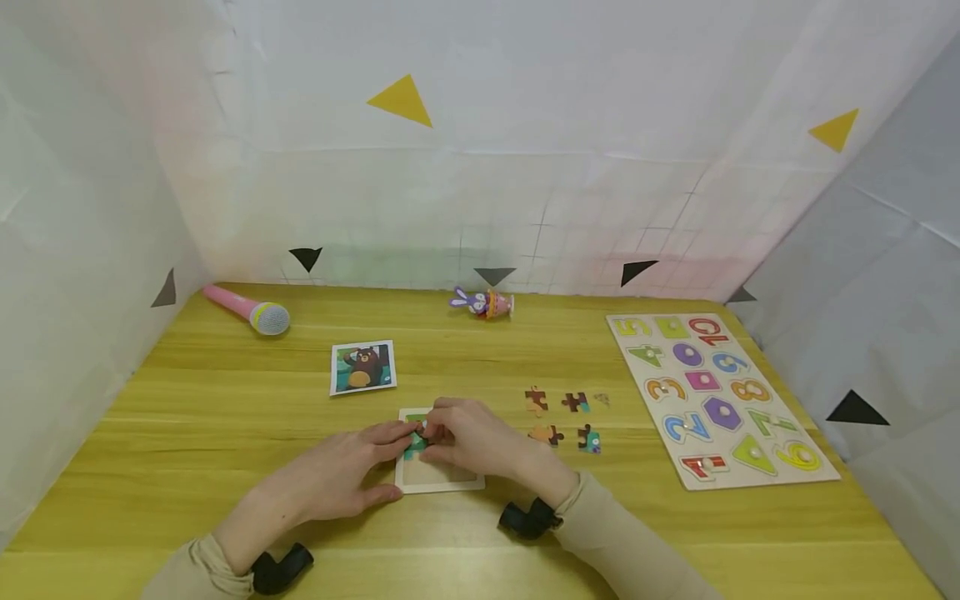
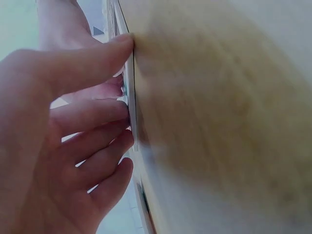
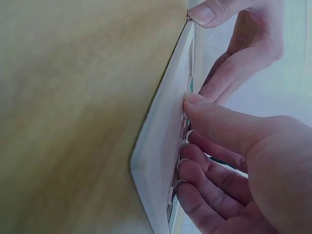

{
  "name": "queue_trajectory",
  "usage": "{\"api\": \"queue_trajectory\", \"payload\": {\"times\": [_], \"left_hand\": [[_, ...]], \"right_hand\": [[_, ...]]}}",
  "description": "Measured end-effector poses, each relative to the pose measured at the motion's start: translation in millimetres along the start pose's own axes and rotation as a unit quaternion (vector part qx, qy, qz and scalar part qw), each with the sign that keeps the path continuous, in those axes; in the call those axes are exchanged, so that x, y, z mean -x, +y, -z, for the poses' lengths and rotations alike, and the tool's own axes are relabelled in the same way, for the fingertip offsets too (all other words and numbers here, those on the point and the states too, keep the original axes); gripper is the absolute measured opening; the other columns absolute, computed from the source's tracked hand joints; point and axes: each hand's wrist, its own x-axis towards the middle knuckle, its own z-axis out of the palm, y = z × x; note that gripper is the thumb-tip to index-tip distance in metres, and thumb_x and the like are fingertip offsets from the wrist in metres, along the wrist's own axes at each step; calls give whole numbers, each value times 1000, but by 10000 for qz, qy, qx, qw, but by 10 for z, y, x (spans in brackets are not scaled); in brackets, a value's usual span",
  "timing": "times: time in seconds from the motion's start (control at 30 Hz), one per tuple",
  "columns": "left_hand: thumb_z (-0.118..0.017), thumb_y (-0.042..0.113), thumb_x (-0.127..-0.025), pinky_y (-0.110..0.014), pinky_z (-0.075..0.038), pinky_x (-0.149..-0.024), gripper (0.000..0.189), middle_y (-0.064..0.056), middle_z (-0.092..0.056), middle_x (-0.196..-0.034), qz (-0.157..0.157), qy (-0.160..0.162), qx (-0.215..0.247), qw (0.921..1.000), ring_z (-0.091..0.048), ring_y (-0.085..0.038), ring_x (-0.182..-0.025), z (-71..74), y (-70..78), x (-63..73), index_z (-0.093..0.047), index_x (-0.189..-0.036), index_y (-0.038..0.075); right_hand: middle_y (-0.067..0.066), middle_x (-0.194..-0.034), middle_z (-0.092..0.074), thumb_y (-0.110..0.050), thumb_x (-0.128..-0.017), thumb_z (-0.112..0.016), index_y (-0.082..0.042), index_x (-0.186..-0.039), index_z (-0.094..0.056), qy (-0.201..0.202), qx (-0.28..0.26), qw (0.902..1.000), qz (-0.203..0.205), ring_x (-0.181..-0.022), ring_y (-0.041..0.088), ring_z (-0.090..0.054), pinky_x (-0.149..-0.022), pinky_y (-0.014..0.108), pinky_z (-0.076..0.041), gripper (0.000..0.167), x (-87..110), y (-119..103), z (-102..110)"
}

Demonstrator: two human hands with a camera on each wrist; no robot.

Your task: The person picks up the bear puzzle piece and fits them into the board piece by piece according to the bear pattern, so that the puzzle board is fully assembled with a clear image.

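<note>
A small white-rimmed puzzle tray [image 1: 442,489] lies on the table, with green and teal pieces [image 1: 415,447] in its upper left part. My left hand [image 1: 337,467] rests along the tray's left side, its thumb at the near corner and its fingertips over the upper part. My right hand [image 1: 476,437] bends over the tray and pinches a small, dark puzzle piece, mostly hidden by the fingers. In the right wrist view, the thumb and fingertips meet the tray [image 3: 158,146] close together. Several loose jigsaw pieces [image 1: 576,402] lie right of the tray.
A bear picture card [image 1: 364,367] lies behind the tray. Farther back are a pink toy microphone [image 1: 247,310] and a purple rabbit toy [image 1: 487,303]. A number-and-shape board [image 1: 723,400] sits at right. White cloth walls [image 1: 480,200] enclose the table.
</note>
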Motion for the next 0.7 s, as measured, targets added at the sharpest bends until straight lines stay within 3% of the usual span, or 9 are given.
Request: {"api": "queue_trajectory", "payload": {"times": [0.4,0.7], "left_hand": [[-65,44,-96,-47,-51,-101,65,-3,-37,-160,-128,33,88,9999,-55,-29,-131,-7,-17,9,-46,-152,17],[-63,43,-97,-49,-48,-104,62,-1,-32,-163,-93,-50,19,9999,-49,-30,-137,-1,6,12,-48,-150,17]], "right_hand": [[1,-94,-65,-20,-92,-74,-9,-107,-75,-58,-148,9998,70,-80,11,-61,-70,15,-49,18,88,48,94],[4,-100,-67,-19,-92,-73,-6,-111,-72,423,-378,9984,-58,-90,19,-65,-79,31,-56,23,243,228,263]]}}
